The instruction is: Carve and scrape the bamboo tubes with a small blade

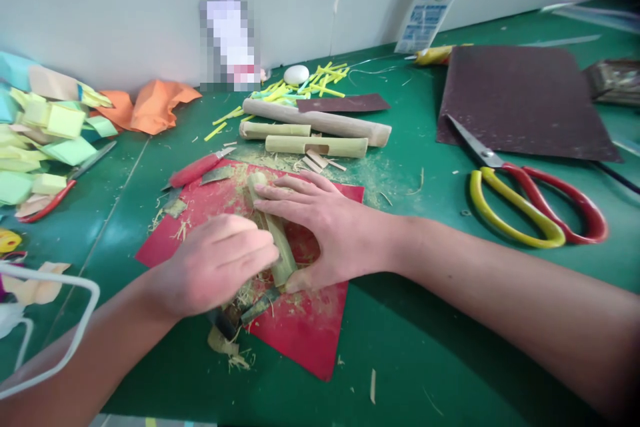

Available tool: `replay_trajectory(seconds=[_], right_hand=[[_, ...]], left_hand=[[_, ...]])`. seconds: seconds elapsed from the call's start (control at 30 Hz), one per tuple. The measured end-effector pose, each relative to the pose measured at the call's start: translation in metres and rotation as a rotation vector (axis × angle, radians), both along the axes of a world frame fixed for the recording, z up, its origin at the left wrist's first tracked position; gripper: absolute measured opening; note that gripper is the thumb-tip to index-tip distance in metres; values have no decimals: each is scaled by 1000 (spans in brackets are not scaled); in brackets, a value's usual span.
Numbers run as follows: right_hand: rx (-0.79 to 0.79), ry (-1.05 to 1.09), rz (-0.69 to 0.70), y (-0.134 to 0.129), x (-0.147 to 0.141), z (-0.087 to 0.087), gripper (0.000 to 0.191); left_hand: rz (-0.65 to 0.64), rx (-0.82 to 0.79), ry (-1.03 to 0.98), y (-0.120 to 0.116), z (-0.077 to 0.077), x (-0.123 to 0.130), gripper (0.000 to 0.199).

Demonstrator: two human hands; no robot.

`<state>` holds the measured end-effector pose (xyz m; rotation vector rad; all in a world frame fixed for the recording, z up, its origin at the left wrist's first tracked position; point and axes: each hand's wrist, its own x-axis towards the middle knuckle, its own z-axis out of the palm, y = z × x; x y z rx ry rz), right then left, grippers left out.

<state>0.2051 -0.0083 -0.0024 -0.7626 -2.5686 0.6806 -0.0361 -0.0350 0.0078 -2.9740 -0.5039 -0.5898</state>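
Note:
A pale green bamboo piece [281,252] lies slanted on a red sheet [305,340] strewn with shavings. My right hand [325,227] holds it from the right, fingers stretched over its upper part and thumb at its lower end. Curled closed, my left hand [225,263] is blurred at the bamboo's left side; whatever it grips is hidden. Beyond the hands lie a notched bamboo tube [345,147], a shorter tube [280,130] and a longer pale one [320,121]. A red-handled knife [197,170] rests at the sheet's upper left edge.
Open scissors [520,203] and a dark brown sheet [520,100] lie to the right. Folded paper pieces [65,121] and orange paper [157,105] are at left, with a white wire frame [93,320] nearby. Yellow strips [330,77] lie near the wall.

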Motion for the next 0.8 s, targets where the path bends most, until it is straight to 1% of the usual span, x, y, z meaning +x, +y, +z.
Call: replay_trajectory(seconds=[0.1, 0.2, 0.3, 0.4, 0.47, 0.67, 0.8], right_hand=[[0, -1, 9, 0, 0, 1, 103], [-2, -8, 4, 0, 1, 2, 102], [-5, -21, -1, 0, 1, 3, 102], [-8, -26, 10, 0, 1, 2, 104], [-4, -20, 13, 0, 1, 2, 104], [-11, -30, -2, 0, 0, 2, 103], [-10, -20, 7, 0, 0, 2, 103]], left_hand=[[-31, -49, -13, 3, -1, -1, 23], [29, 4, -29, 9, -1, 0, 19], [58, 23, 3, 7, 2, 1, 22], [11, -2, 41, 1, 5, 3, 25], [-18, -29, 28, 1, 5, 3, 24], [30, -30, -2, 13, 0, 1, 23], [34, -35, 36, 15, -1, 0, 30]])
